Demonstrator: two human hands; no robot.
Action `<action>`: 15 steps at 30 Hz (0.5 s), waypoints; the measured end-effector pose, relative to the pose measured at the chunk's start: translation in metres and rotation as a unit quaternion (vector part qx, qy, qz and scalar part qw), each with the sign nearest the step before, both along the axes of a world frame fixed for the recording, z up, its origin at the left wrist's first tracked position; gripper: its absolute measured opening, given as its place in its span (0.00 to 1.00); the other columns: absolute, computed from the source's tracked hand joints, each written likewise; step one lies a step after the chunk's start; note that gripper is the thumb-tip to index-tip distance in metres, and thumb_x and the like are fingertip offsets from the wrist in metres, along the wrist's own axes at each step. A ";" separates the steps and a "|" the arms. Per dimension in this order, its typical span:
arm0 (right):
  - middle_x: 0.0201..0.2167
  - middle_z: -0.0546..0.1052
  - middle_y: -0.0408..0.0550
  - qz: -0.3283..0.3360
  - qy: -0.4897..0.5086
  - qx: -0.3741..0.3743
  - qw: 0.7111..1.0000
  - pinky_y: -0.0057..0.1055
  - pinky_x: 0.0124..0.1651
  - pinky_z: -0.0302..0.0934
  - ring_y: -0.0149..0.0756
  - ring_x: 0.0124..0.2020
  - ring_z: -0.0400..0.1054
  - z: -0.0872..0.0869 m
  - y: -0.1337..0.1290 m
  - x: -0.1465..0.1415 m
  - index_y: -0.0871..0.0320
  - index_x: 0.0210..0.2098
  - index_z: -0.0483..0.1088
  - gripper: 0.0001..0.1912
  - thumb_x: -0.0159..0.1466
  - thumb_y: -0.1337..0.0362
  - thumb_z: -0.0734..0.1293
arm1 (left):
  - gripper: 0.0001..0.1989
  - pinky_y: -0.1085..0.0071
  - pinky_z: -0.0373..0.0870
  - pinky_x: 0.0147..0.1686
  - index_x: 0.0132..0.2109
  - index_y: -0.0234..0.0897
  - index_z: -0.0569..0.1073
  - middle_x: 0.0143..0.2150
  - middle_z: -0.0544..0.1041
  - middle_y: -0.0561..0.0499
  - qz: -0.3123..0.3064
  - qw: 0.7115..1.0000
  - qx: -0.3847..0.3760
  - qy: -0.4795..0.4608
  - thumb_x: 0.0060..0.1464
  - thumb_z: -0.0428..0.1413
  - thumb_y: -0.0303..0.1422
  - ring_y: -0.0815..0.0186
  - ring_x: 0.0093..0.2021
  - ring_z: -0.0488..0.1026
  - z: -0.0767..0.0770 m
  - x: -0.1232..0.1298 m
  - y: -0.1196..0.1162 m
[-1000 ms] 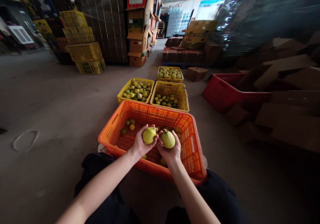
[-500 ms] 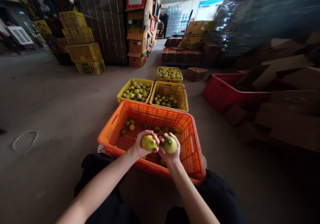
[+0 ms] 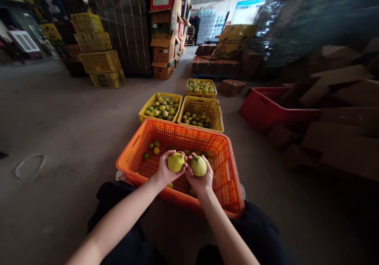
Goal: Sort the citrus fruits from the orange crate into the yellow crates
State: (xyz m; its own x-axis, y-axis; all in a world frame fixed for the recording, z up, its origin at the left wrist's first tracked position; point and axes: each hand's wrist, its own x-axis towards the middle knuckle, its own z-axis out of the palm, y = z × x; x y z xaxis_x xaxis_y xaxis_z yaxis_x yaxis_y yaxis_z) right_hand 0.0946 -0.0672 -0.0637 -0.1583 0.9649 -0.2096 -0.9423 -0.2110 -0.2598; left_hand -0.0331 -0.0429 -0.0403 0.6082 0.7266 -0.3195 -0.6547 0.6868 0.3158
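Above the orange crate [image 3: 130,148], my two hands are side by side, each cradling a lemon. My left hand [image 3: 164,170] has its fingers curled round a yellow lemon [image 3: 175,162]. In my right hand [image 3: 204,181] rests a greener lemon [image 3: 198,166], with the fingers bent about its side. The fingertips of both hands come close together between the two fruits. Inside the crate lie several more lemons, with a small group [image 3: 156,150] at the left and others partly hidden behind my hands.
Beyond the orange crate stand a yellow crate of lemons [image 3: 142,117] at left, another yellow crate [image 3: 217,117] at right, and a third [image 3: 214,95] farther back. A red bin [image 3: 251,113] and flattened cardboard [image 3: 340,138] are at right. Stacked yellow crates [image 3: 100,61] stand at back left.
Both hands have risen slightly with their lemons. The right-hand lemon has turned, its tip now facing more upward and away. The crates stay put.
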 end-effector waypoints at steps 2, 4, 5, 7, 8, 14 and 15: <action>0.30 0.77 0.49 -0.016 0.016 -0.025 0.999 0.25 0.23 0.64 0.32 0.27 0.70 0.000 0.001 -0.001 0.59 0.34 0.70 0.11 0.58 0.61 0.60 | 0.11 0.76 0.70 0.25 0.35 0.30 0.73 0.30 0.76 0.46 0.038 0.998 -0.035 -0.025 0.49 0.49 0.32 0.67 0.28 0.73 -0.003 0.000 0.003; 0.33 0.77 0.50 -0.026 0.018 -0.034 0.999 0.28 0.27 0.66 0.34 0.31 0.71 0.001 0.002 -0.001 0.59 0.36 0.70 0.11 0.58 0.61 0.61 | 0.12 0.76 0.71 0.28 0.37 0.29 0.73 0.33 0.76 0.45 0.068 0.995 -0.059 -0.047 0.48 0.49 0.31 0.67 0.32 0.73 -0.007 0.001 0.006; 0.34 0.77 0.50 -0.032 0.016 -0.037 0.999 0.29 0.29 0.67 0.36 0.33 0.71 0.001 0.002 -0.001 0.59 0.36 0.70 0.10 0.58 0.62 0.61 | 0.13 0.76 0.71 0.29 0.38 0.29 0.73 0.34 0.76 0.45 0.083 0.993 -0.068 -0.053 0.48 0.49 0.31 0.66 0.34 0.73 -0.009 0.002 0.008; 0.35 0.77 0.49 -0.045 0.008 -0.038 0.998 0.32 0.34 0.68 0.37 0.36 0.71 0.002 0.002 0.000 0.59 0.36 0.70 0.08 0.57 0.65 0.63 | 0.13 0.74 0.72 0.32 0.39 0.28 0.73 0.36 0.75 0.44 0.110 0.989 -0.075 -0.056 0.48 0.49 0.30 0.65 0.36 0.73 -0.011 0.003 0.010; 0.35 0.77 0.48 -0.049 0.004 -0.037 0.998 0.34 0.37 0.68 0.37 0.37 0.71 0.002 0.002 0.000 0.58 0.36 0.70 0.07 0.56 0.67 0.63 | 0.13 0.74 0.72 0.33 0.40 0.28 0.73 0.36 0.75 0.43 0.119 0.988 -0.076 -0.056 0.48 0.49 0.30 0.65 0.37 0.73 -0.012 0.003 0.011; 0.33 0.77 0.49 -0.055 -0.006 -0.053 0.997 0.36 0.38 0.69 0.37 0.36 0.71 0.001 0.004 0.001 0.60 0.35 0.69 0.08 0.54 0.69 0.64 | 0.14 0.77 0.71 0.31 0.41 0.29 0.72 0.37 0.75 0.44 0.078 0.992 -0.077 -0.067 0.50 0.49 0.32 0.66 0.37 0.73 -0.007 0.002 0.012; 0.33 0.77 0.50 -0.054 -0.002 -0.061 0.997 0.34 0.36 0.69 0.37 0.36 0.71 0.001 0.004 0.002 0.60 0.35 0.69 0.08 0.54 0.68 0.64 | 0.14 0.78 0.71 0.30 0.40 0.29 0.72 0.36 0.75 0.44 0.059 0.994 -0.075 -0.060 0.50 0.49 0.33 0.67 0.37 0.73 -0.006 0.002 0.012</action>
